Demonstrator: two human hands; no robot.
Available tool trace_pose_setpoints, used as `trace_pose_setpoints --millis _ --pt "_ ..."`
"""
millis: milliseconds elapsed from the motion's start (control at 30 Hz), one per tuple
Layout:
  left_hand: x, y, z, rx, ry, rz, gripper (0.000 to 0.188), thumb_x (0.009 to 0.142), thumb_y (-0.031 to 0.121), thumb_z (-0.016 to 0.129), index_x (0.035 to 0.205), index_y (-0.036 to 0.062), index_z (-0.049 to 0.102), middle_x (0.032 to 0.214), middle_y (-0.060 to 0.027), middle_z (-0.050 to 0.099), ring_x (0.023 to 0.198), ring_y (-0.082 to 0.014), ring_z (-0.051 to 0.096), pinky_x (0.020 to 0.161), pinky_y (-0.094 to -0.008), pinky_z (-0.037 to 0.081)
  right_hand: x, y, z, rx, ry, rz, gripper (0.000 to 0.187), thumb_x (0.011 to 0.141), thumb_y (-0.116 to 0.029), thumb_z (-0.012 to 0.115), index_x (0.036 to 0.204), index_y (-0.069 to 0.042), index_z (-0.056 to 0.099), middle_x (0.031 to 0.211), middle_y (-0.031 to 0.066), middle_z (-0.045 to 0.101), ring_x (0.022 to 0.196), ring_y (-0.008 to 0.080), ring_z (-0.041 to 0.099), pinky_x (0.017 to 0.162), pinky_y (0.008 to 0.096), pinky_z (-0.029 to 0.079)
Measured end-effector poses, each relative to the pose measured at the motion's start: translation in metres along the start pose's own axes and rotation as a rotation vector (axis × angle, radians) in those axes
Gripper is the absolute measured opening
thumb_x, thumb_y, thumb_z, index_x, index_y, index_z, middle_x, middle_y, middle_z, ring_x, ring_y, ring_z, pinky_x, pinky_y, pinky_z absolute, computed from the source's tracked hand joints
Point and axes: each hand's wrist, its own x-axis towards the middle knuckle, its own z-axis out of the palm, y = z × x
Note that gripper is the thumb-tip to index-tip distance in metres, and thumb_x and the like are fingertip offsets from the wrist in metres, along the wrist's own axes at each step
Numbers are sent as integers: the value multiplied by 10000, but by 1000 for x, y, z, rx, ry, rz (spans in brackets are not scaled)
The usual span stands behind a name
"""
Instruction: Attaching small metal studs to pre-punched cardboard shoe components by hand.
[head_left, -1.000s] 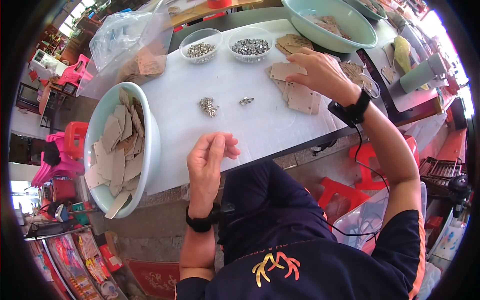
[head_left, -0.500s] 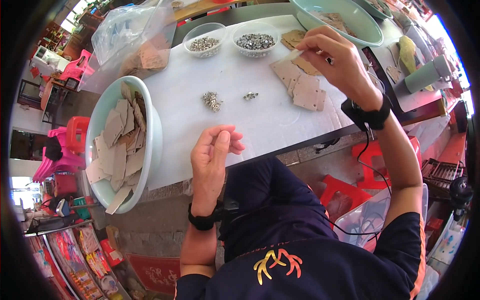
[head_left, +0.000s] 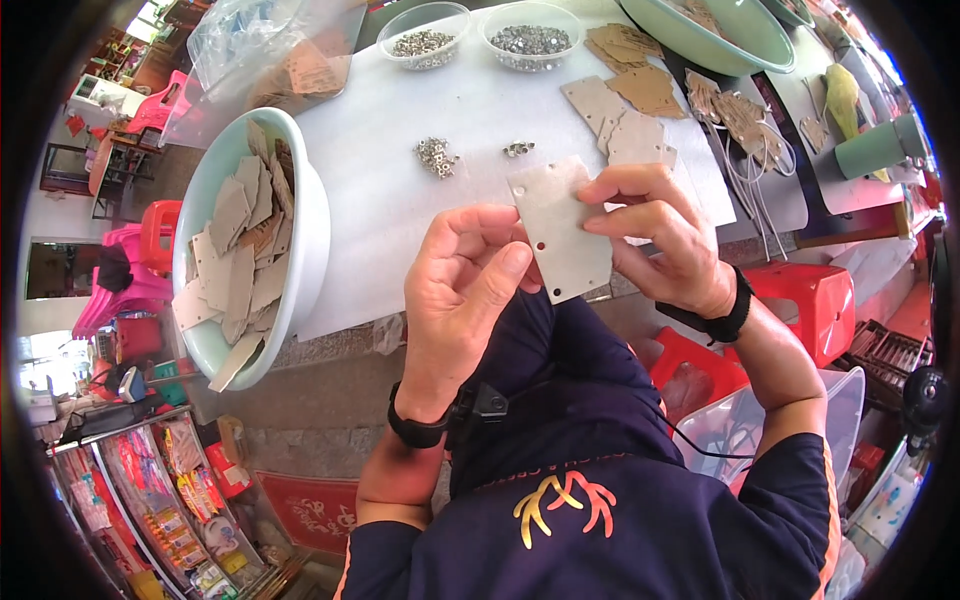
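A flat grey-beige board piece (head_left: pixel 562 235) with small holes along its edges is held upright above the table's near edge. My right hand (head_left: pixel 665 235) pinches its right side between fingers and thumb. At the opposite edge is my left hand (head_left: pixel 465 290), fingers bent and thumb apart, not gripping the board; whether a fingertip touches it I cannot tell. Beyond the hands, a small heap of metal fittings (head_left: pixel 436 158) and a smaller cluster of similar fittings (head_left: pixel 518 149) lie on the white table covering. More board pieces (head_left: pixel 637 138) are stacked at the right.
At the left, a pale green basin (head_left: pixel 318 240) is full of board pieces. Two clear bowls, one left (head_left: pixel 466 30) and one right (head_left: pixel 580 40), hold small metal parts at the back. Another green basin (head_left: pixel 770 55) stands far right, near a green tumbler (head_left: pixel 880 148). Red stools (head_left: pixel 810 305) stand below.
My right hand has come back from the stack at the right, bringing one board piece in front of me. My left hand has moved slightly right and up toward its edge.
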Motion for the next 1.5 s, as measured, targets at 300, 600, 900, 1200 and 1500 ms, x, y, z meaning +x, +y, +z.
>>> trace_pose_setpoints --millis 300,600,900,1200,1500 --pt "3 -8 -8 -202 88 -145 184 948 90 615 1102 29 534 958 -68 644 774 -94 618 590 -246 516 -4 -2 9 57 -101 -45 318 769 57 642 1072 -33 603 1152 133 562 967 312 623 794 379 540" --pt "9 -16 -4 -289 64 -283 288 937 99 622 1182 37 485 983 -87 662 828 -111 651 622 -245 521 7 3 -8 0 -244 -110 313 749 6 662 1055 -28 606 1153 116 568 913 304 631 722 377 548" --pt "11 -19 -22 -153 17 -184 285 934 96 598 1200 32 518 1104 -110 661 964 -156 659 791 -315 565 24 110 -70 -674 -346 407 356 860 -21 561 1215 -32 592 1237 146 602 1159 330 550 1017 398 429" --pt "10 -22 -26 -149 35 -199 283 945 93 586 1204 11 505 1135 -128 643 984 -172 653 808 -331 564 30 135 -89 -605 -497 201 323 832 -79 587 1152 -87 636 1110 89 636 1065 316 568 936 406 466" --pt "8 -22 -15 -134 135 -186 245 963 101 584 1178 3 517 1057 -92 639 917 -118 641 755 -268 546 31 92 -83 -609 79 136 182 939 -181 614 1021 -30 675 886 55 644 734 220 626 655 309 510"
